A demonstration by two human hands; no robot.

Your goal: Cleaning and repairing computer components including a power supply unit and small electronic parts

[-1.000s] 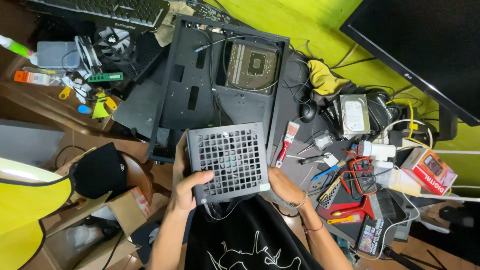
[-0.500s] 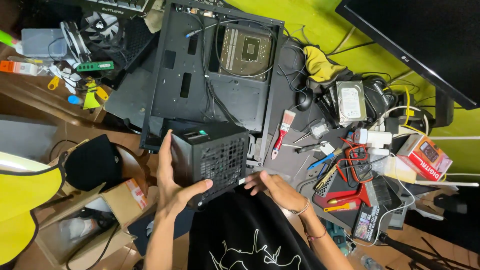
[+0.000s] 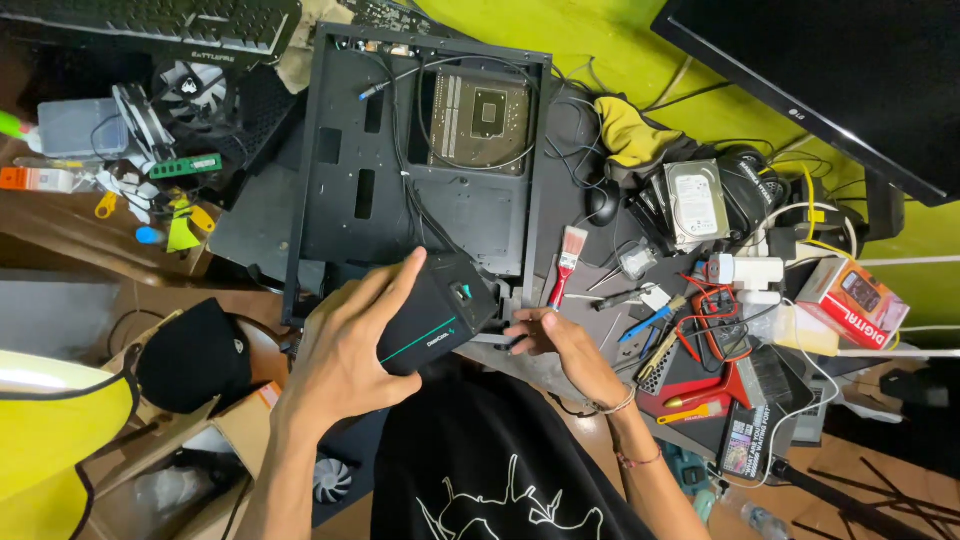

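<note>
While the left hand (image 3: pixel 345 345) wraps its spread fingers over the top of a black boxy metal power supply unit with a thin green stripe (image 3: pixel 438 312), gripping it at a tilt, the unit sits between both hands at the near edge of the open black metal computer case (image 3: pixel 420 150). The right hand (image 3: pixel 560 345), fingers loosely curled, touches the unit's lower right corner, just below a red-handled brush (image 3: pixel 568 262).

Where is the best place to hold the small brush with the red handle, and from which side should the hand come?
Grip the brush by its red handle, probably from the right hand's side. It lies flat on the dark table, bristles pointing away, handle end toward the person. The computer case stands close on the other side.
</note>
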